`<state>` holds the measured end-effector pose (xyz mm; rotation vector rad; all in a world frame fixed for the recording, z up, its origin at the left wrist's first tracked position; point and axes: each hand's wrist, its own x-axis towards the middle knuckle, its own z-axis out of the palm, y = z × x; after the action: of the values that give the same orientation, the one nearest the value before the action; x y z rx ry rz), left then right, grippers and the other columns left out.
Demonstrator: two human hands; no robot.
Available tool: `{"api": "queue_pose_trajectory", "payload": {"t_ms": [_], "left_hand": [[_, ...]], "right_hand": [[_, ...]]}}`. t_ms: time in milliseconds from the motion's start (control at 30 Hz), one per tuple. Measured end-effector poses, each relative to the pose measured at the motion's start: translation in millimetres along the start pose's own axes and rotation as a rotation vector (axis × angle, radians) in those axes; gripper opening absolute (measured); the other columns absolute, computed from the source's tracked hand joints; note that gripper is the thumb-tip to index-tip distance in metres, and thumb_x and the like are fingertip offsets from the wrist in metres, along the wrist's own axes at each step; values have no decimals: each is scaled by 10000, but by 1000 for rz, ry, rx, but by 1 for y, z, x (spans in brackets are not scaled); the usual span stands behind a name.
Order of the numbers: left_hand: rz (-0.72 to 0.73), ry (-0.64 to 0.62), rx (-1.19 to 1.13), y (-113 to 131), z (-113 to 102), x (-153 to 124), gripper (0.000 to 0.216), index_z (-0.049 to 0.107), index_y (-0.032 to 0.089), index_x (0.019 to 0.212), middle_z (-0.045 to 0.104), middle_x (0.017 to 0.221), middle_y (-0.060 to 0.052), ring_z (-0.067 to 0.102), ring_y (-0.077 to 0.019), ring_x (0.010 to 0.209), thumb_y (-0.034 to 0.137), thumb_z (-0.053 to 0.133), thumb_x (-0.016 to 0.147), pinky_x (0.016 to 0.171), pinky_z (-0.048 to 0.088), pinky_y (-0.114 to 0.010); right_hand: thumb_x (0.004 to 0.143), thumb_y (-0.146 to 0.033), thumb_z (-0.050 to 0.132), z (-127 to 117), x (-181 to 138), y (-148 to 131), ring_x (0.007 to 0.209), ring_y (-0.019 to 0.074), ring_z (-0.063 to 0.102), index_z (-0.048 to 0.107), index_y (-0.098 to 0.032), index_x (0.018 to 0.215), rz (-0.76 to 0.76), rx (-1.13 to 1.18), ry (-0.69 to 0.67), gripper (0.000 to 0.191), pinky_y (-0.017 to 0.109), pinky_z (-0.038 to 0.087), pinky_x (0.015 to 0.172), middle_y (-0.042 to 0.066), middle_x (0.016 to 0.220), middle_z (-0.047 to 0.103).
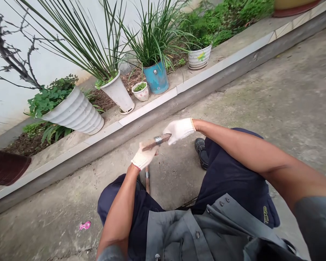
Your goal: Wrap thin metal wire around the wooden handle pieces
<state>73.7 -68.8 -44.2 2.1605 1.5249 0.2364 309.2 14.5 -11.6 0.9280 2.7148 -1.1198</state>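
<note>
My left hand [144,157], in a white knit glove, is wrapped around a wooden stick [150,144] held at a slant. Silvery wire [160,139] is wound in several turns around the stick near its pointed end. Just beyond that end is my right hand [178,130], also gloved and slightly blurred. Its fingers look curled together; whatever they may grip is hidden. Below my left hand, another wooden stick [147,186] with a wire band lies between my legs, its upper part covered by the hand.
A low tiled ledge [149,110] runs diagonally ahead, bearing a ribbed white pot [76,112], a tall white pot [119,94], a small patterned pot [141,93], a blue pot [156,78] and a white bowl planter [199,58]. A pink object [85,225] lies on the concrete.
</note>
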Motion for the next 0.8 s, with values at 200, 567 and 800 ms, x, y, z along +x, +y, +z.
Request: {"api": "queue_pose_trajectory", "payload": {"t_ms": [200, 567, 800], "left_hand": [[-42, -9, -37, 12, 1, -4, 376, 661, 219, 833, 686, 751, 24, 621, -145, 725, 360, 349, 987, 741, 431, -243], [-32, 78, 61, 11, -7, -6, 350, 655, 223, 860, 655, 723, 24, 603, -145, 692, 349, 361, 1003, 686, 390, -248], [22, 101, 213, -1, -11, -4, 353, 649, 219, 893, 652, 796, -7, 595, -159, 734, 317, 331, 1010, 725, 401, -254]], "right_hand": [[794, -466, 605, -4, 13, -4, 655, 139, 561, 653, -182, 923, 160, -71, 338, 316, 236, 323, 576, 18, 750, 676], [727, -130, 613, 4, 17, 14, 895, 308, 685, 745, -110, 1026, 464, -571, 161, 327, 352, 461, 720, 204, 966, 729], [640, -227, 678, 20, 8, 9, 611, 159, 548, 711, -187, 785, 24, -407, -269, 154, 283, 353, 597, 11, 662, 642]]}}
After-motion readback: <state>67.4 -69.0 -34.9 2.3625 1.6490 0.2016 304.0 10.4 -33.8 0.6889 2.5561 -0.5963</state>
